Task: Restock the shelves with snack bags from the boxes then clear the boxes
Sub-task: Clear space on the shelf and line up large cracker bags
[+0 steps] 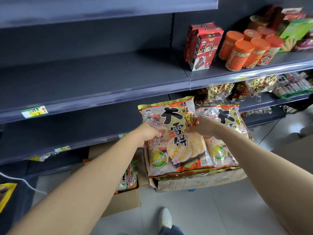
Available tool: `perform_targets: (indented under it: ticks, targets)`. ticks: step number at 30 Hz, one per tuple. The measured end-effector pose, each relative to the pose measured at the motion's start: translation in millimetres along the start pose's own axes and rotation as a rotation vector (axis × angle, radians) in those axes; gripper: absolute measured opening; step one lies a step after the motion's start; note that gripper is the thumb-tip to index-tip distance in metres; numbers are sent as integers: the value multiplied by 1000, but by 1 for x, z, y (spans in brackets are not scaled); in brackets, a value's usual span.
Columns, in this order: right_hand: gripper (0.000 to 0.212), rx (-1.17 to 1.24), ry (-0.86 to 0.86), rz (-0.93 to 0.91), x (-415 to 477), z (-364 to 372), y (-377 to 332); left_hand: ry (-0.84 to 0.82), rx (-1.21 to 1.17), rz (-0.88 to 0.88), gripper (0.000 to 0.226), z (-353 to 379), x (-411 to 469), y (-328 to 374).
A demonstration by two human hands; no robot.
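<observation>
Your left hand [149, 133] and right hand [203, 128] held one snack bag [176, 141] at centre frame.
Both hands' fingers curled round its side edges; it stood upright over the cardboard box [194, 183], overlapping a second bag [223, 150] to its right, below the grey shelf [84, 85].

A second bag of the same print [225, 116] is half covered by the front gold-and-white plastic rice-cracker bag [174, 138] and the right hand [203, 126]. The fingers of the left hand [148, 134] lie out of sight behind the front bag. The yellow shelf-edge price label [34, 111] is too blurred to read.
</observation>
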State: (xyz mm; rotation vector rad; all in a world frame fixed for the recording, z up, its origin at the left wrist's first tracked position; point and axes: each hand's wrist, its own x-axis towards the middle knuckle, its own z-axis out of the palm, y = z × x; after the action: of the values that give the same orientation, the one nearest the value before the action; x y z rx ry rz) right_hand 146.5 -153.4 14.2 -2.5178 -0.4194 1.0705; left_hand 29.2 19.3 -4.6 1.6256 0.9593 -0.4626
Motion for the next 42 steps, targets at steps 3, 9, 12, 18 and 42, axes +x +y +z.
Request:
perform_targets:
  ticks: [3,9,12,18,42]
  targets:
    - [24,-37,86,-46,-13,-14,-31,32,-51,88,33,-24,-14,14]
    - [41,-37,321,-174,-55,-26,-109,186,-28,293,57,-101,-54,42]
    - [42,56,406,-240,-85,-25,-160,284,-33,406,90,-160,-45,44]
    - [37,145,605,-455,-131,-13,-278,548,-96,569,66,-260,-146,58]
    - [47,226,497,-1104,-117,49,-661,1122,-367,775,59,-603,-235,21]
